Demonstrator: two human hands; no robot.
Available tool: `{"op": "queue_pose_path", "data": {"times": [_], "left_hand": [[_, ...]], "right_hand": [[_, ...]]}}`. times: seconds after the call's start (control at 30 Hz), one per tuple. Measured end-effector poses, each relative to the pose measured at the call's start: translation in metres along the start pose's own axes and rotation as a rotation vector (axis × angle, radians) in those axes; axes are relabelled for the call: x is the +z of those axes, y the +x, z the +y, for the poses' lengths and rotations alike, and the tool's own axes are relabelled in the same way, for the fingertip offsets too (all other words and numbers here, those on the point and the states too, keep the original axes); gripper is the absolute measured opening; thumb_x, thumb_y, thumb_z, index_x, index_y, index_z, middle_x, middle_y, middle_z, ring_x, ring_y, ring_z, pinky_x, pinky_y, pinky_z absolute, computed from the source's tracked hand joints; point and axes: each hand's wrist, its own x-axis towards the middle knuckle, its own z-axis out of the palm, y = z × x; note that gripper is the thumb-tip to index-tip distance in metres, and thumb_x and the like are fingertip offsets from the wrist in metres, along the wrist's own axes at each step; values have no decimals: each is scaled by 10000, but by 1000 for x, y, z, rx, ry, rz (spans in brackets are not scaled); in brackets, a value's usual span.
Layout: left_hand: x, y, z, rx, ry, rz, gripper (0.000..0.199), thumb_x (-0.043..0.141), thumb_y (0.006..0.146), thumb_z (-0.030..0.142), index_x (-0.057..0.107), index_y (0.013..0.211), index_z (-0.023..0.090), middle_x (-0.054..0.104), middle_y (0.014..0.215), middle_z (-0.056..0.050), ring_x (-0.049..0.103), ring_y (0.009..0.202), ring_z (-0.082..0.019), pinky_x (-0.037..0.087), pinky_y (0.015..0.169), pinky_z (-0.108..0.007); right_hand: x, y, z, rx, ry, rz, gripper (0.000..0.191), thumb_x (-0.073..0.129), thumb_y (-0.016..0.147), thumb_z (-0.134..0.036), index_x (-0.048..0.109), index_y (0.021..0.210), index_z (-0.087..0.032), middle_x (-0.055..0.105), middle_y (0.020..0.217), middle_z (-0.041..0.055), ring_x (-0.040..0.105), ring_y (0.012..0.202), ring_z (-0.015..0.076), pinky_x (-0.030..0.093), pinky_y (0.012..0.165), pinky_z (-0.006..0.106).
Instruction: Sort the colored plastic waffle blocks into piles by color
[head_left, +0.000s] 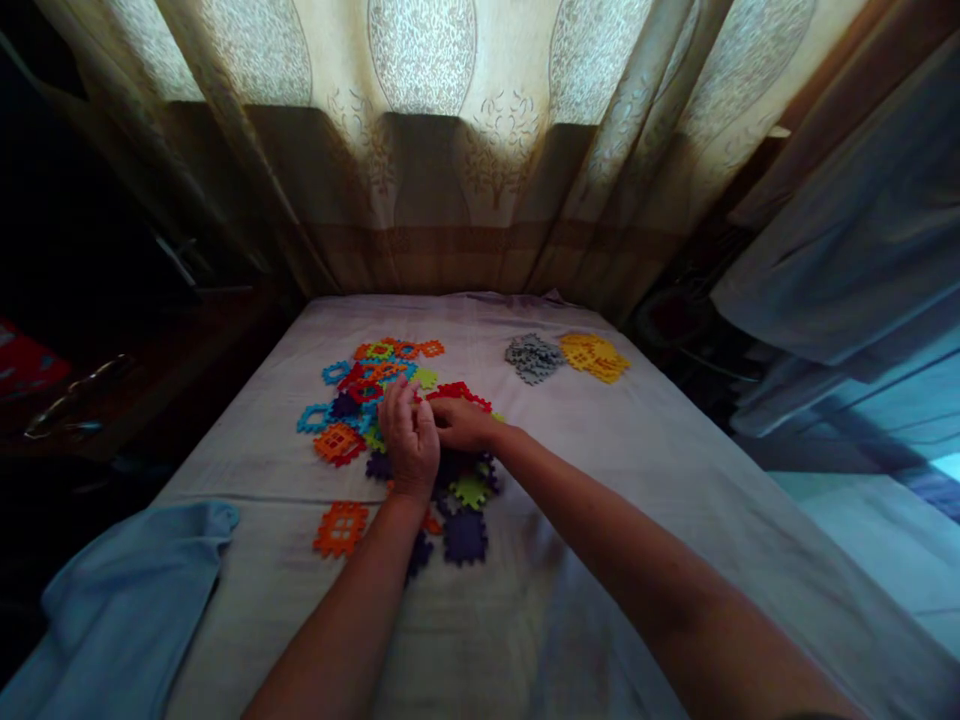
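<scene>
A mixed pile of notched, interlocking plastic tiles lies on the white cloth. It holds red tiles (454, 392), blue tiles (315, 418), orange tiles (339, 440), green tiles (471, 490) and dark purple tiles (465, 537). Over the middle of the pile, my left hand (409, 435) is tilted on edge with its fingers stretched away from me and slightly bent. Against its palm side, my right hand (465, 425) reaches low into the tiles. Its fingertips are hidden, so whatever they touch does not show. A separate orange tile (341, 529) lies left of my left forearm.
Grey tiles (533, 358) and yellow tiles (595, 357) form two heaps at the back right of the cloth-covered surface (600, 500). A light blue cloth (142, 600) hangs at the left edge. Curtains (427, 200) stand behind, and hanging fabric (840, 240) is at the right.
</scene>
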Motion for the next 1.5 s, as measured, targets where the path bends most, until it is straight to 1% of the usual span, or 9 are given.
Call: {"op": "queue_pose_path", "data": {"times": [0.1,0.27,0.4,0.5,0.8,1.03,1.2,1.33,1.5], "left_hand": [[-17,8,-4,-11,-4,-33,421,270,1003,350,561,1263,193,600,1340,-127,497,1323,-201,372,1138,-412],[-65,-6,-24,-30,212,-426,419,424,951,447,620,1261,244,566,1417,-112,486,1336,-321,266,1150,-611],[-95,-41,-33,92,290,-662,529,551,872,512,587,1332,253,446,1524,-126,453,1366,-339,346,1124,-552],[-112,-66,-28,166,252,-623,500,546,878,484,593,1318,250,464,1510,-115,438,1382,-310,368,1125,-497],[-145,-121,-8,109,302,-461,468,589,842,446,596,1273,265,521,1459,-106,424,1381,-328,276,1170,-546],[-150,-122,-6,85,303,-496,405,561,841,378,629,1205,212,677,1221,-106,581,1177,-292,364,1116,-477],[-151,-121,-1,81,348,-495,414,586,841,384,627,1222,227,650,1293,-100,530,1254,-304,321,1136,-493],[-151,-123,-1,68,394,-514,430,595,851,402,621,1246,233,647,1312,-94,498,1296,-319,255,1163,-532],[-148,-124,-2,77,410,-501,434,619,841,407,634,1234,222,668,1278,-92,523,1272,-308,253,1165,-522]], "right_hand": [[-2,-36,-13,-21,158,10,356,533,908,-262,671,1235,-233,735,1147,19,679,998,169,502,890,273],[7,-99,-20,266,144,432,370,488,922,-288,672,1233,-210,687,1256,74,614,1184,184,441,1051,326],[27,-143,-30,341,32,384,355,542,888,-292,690,1204,-230,678,1275,73,603,1209,193,443,1063,345],[37,-167,-41,360,5,387,372,503,901,-293,684,1222,-245,641,1334,66,575,1249,188,438,1069,345],[46,-200,-55,623,-226,375,487,598,851,-387,628,1303,-209,616,1342,108,516,1259,264,353,1084,403],[41,-199,-62,602,-226,332,347,547,909,-353,681,1213,-253,694,1136,83,574,1100,241,386,963,352],[35,-204,-56,577,-214,403,265,540,925,-326,726,1092,-237,700,1088,79,587,1063,221,375,941,333],[27,-214,-38,753,-261,544,260,532,931,-313,725,1084,-229,688,1123,88,573,1086,235,366,935,361],[23,-223,-21,940,-273,520,244,564,896,-273,740,1057,-223,679,1129,104,574,1051,256,388,863,372]]}}
